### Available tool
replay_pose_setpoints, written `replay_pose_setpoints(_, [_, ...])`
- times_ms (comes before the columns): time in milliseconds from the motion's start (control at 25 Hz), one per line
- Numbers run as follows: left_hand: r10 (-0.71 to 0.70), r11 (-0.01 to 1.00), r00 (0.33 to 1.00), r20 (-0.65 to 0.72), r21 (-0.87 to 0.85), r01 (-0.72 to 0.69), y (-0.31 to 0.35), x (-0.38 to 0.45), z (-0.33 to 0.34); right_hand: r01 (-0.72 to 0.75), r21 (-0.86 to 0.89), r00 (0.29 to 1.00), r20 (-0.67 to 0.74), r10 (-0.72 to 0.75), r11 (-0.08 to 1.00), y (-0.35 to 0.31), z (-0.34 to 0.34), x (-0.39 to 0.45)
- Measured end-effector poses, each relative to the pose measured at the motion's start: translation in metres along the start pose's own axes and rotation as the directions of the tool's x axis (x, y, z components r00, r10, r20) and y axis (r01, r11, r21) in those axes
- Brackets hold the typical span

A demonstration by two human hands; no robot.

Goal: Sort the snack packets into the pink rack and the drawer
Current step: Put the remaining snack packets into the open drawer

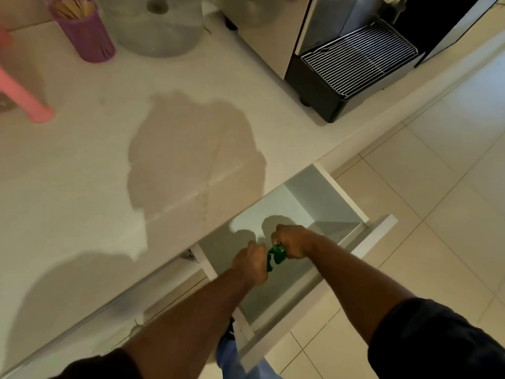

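Your left hand (250, 265) and right hand (291, 240) meet over the open white drawer (378, 233) pulled out from beneath the pale white table (109, 173). Both hands have their fingers curled round a crumpled green foil snack packet (274, 257), which sits between them, gripped at either end and held above the drawer's interior. Whether the packet touches the drawer floor cannot be told. The shadows of your hands fall on the drawer's inner back panel.

On the table's far left, a pink tubular leg of the pink rack (24, 97) reaches in from the frame edge. Beside it stands a purple cylindrical holder filled with thin wooden sticks (82, 31), and just to its right a clear glass bowl (161, 26), blurred. At the table's far right corner rests a black and silver machine with a wire drip grille (358, 67). Beige floor tiles (451, 187) lie to the right of the drawer.
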State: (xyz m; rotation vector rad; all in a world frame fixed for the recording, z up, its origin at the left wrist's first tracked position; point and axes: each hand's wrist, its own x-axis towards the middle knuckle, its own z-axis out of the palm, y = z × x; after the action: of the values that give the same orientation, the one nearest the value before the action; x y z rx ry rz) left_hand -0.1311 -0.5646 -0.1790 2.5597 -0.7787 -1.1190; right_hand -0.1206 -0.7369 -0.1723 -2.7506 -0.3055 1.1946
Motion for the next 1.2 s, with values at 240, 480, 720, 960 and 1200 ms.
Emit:
replay_pose_setpoints(240, [-0.173, 0.984, 0.979, 0.110, 0.064, 0.166, -0.004, 0.031, 0.034, 0.042, -0.216, 0.989, 0.144, -0.011, 0.975, 0.018, 0.029, 0.041])
replay_pose_setpoints(480, [-0.210, 0.974, 0.958, 0.194, 0.125, 0.188, 0.006, 0.043, 0.056, 0.074, -0.312, 0.976, 0.218, -0.004, 0.947, 0.017, 0.047, 0.058])
replay_pose_setpoints(720, [-0.193, 0.978, 0.960, 0.203, 0.122, 0.171, 0.005, 0.040, 0.062, 0.081, -0.338, 0.968, 0.251, 0.007, 0.938, 0.014, 0.053, 0.057])
replay_pose_setpoints(960, [-0.076, 0.992, 0.993, 0.085, 0.112, 0.067, 0.004, 0.009, 0.026, -0.061, -0.117, 0.990, 0.121, 0.075, 0.991, 0.002, 0.029, 0.036])
replay_pose_setpoints(1200, [0.155, 0.987, 0.964, -0.217, 0.076, -0.141, -0.012, -0.055, -0.039, -0.210, 0.420, 0.806, -0.436, 0.400, 0.883, -0.046, -0.011, -0.019])
